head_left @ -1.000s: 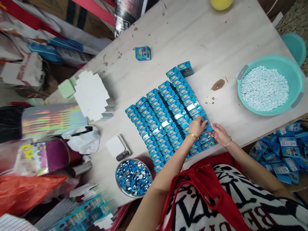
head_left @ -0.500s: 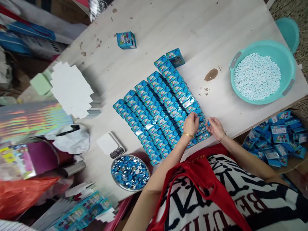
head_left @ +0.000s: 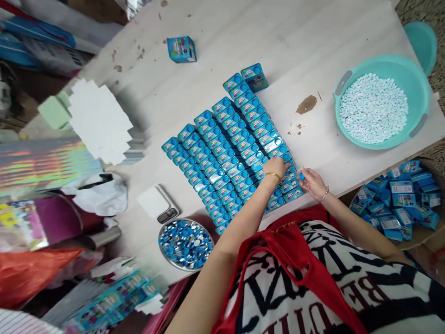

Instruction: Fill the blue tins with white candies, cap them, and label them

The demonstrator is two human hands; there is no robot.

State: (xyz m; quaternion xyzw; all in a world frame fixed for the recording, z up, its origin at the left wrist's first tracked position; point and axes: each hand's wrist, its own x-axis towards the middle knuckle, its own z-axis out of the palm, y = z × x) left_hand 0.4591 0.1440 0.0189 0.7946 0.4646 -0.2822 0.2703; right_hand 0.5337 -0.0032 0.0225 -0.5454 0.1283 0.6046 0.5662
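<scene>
Rows of small blue printed boxes (head_left: 222,150), each with a round blue spot on top, stand close together on the table. My left hand (head_left: 276,168) is over the near right end of the rows, fingers bent down onto a box top; what its fingertips hold, if anything, is hidden. Just to the right, my right hand (head_left: 313,184) pinches a small round blue cap (head_left: 301,176) beside the last row. Some boxes under and near my hands show silvery round openings. A metal bowl (head_left: 160,246) of loose blue and silver caps is at the table's near left.
A turquoise basin (head_left: 419,93) of white pellets stands on the right. A small white scale (head_left: 153,202) and stacked white cards (head_left: 99,120) are left of the rows. One blue box (head_left: 181,49) sits apart at the back. Many blue packs (head_left: 403,195) fill a container below right.
My left hand has turned and its fingers have come down onto a box top, slightly apart from my right. The right hand shows the blue cap more plainly. The view has shifted slightly.
</scene>
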